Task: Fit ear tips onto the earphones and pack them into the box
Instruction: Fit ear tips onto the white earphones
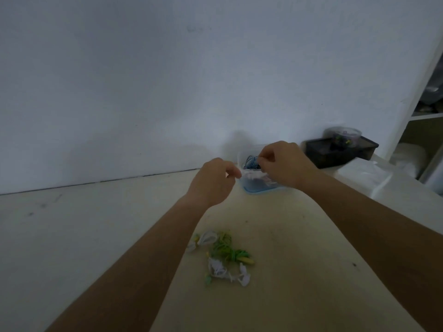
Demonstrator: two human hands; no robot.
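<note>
Person observed: left forearm and right forearm bare along their full visible length. Likewise left hand and right hand bare. Blur obscures finer detail.

Home room: plain wall, worktable, shelf unit.

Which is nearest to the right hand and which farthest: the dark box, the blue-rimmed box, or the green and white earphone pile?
1. Blue-rimmed box: directly beneath the right hand.
2. Dark box: off to that hand's right, at the back.
3. Earphone pile: farthest, on the table toward the person.
</note>
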